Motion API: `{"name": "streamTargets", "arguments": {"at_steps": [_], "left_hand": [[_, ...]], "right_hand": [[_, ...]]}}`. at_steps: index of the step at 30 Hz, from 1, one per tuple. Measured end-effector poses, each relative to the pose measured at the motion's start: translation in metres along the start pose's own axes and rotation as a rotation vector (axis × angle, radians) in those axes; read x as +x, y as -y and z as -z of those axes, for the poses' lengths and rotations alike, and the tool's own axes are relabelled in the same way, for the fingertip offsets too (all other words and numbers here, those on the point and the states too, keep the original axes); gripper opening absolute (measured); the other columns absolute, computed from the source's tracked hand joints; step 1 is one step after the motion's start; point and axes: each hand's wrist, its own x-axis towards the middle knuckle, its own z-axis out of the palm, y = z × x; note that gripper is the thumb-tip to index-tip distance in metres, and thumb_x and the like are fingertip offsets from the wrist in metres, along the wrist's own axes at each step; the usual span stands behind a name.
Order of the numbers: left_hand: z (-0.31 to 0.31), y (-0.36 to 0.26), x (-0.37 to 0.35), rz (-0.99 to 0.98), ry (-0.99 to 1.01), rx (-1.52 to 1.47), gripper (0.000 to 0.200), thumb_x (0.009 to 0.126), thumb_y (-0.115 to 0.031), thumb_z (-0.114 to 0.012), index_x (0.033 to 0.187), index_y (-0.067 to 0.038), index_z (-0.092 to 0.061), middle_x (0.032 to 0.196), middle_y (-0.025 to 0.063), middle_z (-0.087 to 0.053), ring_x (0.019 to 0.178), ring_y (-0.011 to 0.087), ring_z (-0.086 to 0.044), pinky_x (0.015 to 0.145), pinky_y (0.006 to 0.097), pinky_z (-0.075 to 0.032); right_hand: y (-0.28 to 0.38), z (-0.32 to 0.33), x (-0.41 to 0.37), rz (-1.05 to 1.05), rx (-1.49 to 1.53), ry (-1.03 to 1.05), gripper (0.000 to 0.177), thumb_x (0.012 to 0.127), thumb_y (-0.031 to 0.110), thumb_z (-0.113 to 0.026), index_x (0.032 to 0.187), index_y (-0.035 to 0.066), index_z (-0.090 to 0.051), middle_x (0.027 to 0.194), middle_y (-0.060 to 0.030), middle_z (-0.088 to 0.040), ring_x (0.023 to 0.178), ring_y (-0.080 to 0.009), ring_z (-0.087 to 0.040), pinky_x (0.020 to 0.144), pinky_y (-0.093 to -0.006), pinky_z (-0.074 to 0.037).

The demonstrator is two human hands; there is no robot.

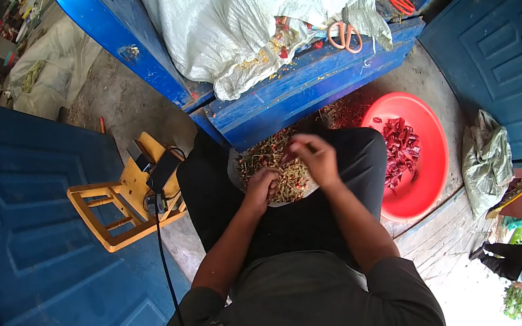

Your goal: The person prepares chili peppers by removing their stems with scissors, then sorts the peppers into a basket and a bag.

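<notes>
Between my knees is a pale container (233, 171) filled with dry chili stems and bits (267, 153). Above it my right hand (319, 160) is closed, pinching a dark red dried chili (288, 155) at its fingertips. My left hand (261, 188) is held just below and to the left, its fingers curled shut over the container's near side. What lies inside that fist is hidden. To the right of my knee, a red basin (431, 177) holds a heap of dark red dried chili pieces (398, 152).
Ahead stands a blue wooden frame (326, 82) bearing a white woven sack (208, 15) and orange-handled scissors (345, 36). Red-handled scissors (401, 3) lie farther back. A yellow wooden stool (110, 215) with a cabled device is left. A person (521, 261) is at far right.
</notes>
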Motion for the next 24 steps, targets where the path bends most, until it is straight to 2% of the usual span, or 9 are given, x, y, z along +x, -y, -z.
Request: {"name": "streamTargets", "arguments": {"at_steps": [2,4,6,7,11,13,17,19,24], "left_hand": [[0.009,0.009,0.005,0.021,-0.010,-0.002,0.011,0.092,-0.015,-0.053,0.097,-0.007,-0.059,0.063,-0.0053,-0.042,0.047,0.0054,-0.035,0.042,0.0234,-0.026],[0.011,0.010,0.009,0.038,-0.018,-0.010,0.014,0.091,-0.014,-0.053,0.099,-0.005,-0.060,0.063,-0.0050,-0.043,0.048,0.0055,-0.035,0.043,0.0235,-0.026],[0.005,0.003,0.007,0.056,-0.012,-0.024,0.013,0.089,-0.012,-0.055,0.098,-0.005,-0.059,0.064,-0.0051,-0.043,0.048,0.0056,-0.035,0.042,0.0239,-0.026],[0.004,0.001,0.006,0.056,-0.008,-0.035,0.013,0.089,-0.012,-0.055,0.098,-0.005,-0.059,0.064,-0.0051,-0.043,0.048,0.0056,-0.035,0.042,0.0239,-0.026],[-0.004,0.006,0.015,0.109,0.044,-0.020,0.007,0.092,-0.014,-0.056,0.095,-0.008,-0.059,0.065,-0.0039,-0.044,0.051,0.0070,-0.038,0.044,0.0242,-0.029],[-0.002,0.008,0.021,0.109,0.042,-0.015,0.007,0.092,-0.014,-0.056,0.094,-0.008,-0.059,0.065,-0.0040,-0.044,0.051,0.0067,-0.038,0.044,0.0240,-0.029],[0.011,0.009,0.011,0.111,0.001,-0.053,0.008,0.089,-0.014,-0.057,0.095,-0.009,-0.059,0.063,-0.0058,-0.045,0.047,0.0056,-0.038,0.041,0.0228,-0.028],[0.019,0.006,0.005,0.096,-0.021,-0.149,0.007,0.089,-0.013,-0.057,0.095,-0.009,-0.059,0.063,-0.0057,-0.045,0.048,0.0059,-0.039,0.042,0.0229,-0.029],[0.023,-0.002,0.004,0.082,-0.080,-0.142,0.009,0.092,-0.011,-0.054,0.097,-0.005,-0.059,0.066,-0.0037,-0.044,0.051,0.0068,-0.039,0.044,0.0242,-0.030]], "right_hand": [[0.032,0.041,0.006,0.257,-0.342,-0.356,0.015,0.093,0.007,-0.070,0.106,0.000,-0.071,0.103,-0.0082,-0.071,0.091,-0.0140,-0.065,0.083,-0.0314,-0.054],[0.092,0.078,-0.002,0.331,-0.594,-0.648,0.022,0.089,0.011,-0.073,0.109,0.000,-0.071,0.105,-0.0088,-0.071,0.097,-0.0154,-0.065,0.088,-0.0314,-0.052],[0.107,0.155,-0.008,0.517,-0.857,-0.743,0.028,0.085,0.007,-0.073,0.111,0.000,-0.070,0.105,-0.0137,-0.070,0.096,-0.0229,-0.067,0.088,-0.0346,-0.053],[0.131,0.159,-0.019,0.575,-1.446,-0.859,0.029,0.085,0.009,-0.073,0.112,-0.001,-0.069,0.111,-0.0163,-0.068,0.101,-0.0254,-0.066,0.088,-0.0358,-0.053],[0.146,0.118,0.031,0.390,-1.010,-0.552,0.032,0.085,0.011,-0.073,0.115,0.001,-0.069,0.113,-0.0161,-0.068,0.104,-0.0274,-0.066,0.092,-0.0391,-0.052],[0.141,0.079,0.082,0.530,-0.927,-0.349,0.031,0.085,0.012,-0.073,0.115,0.005,-0.070,0.109,-0.0146,-0.069,0.101,-0.0282,-0.067,0.092,-0.0387,-0.052],[0.146,-0.012,0.184,0.863,-1.114,-0.165,0.027,0.080,0.012,-0.073,0.106,0.006,-0.071,0.103,-0.0146,-0.070,0.099,-0.0320,-0.067,0.086,-0.0399,-0.052],[0.150,-0.045,0.220,0.747,-1.296,-0.120,0.019,0.076,0.011,-0.072,0.095,0.006,-0.070,0.100,-0.0142,-0.070,0.103,-0.0332,-0.065,0.085,-0.0454,-0.051],[0.130,-0.064,0.274,0.503,-1.652,-0.233,0.016,0.076,0.013,-0.071,0.091,0.008,-0.068,0.098,-0.0117,-0.070,0.105,-0.0352,-0.062,0.085,-0.0502,-0.050]]}}
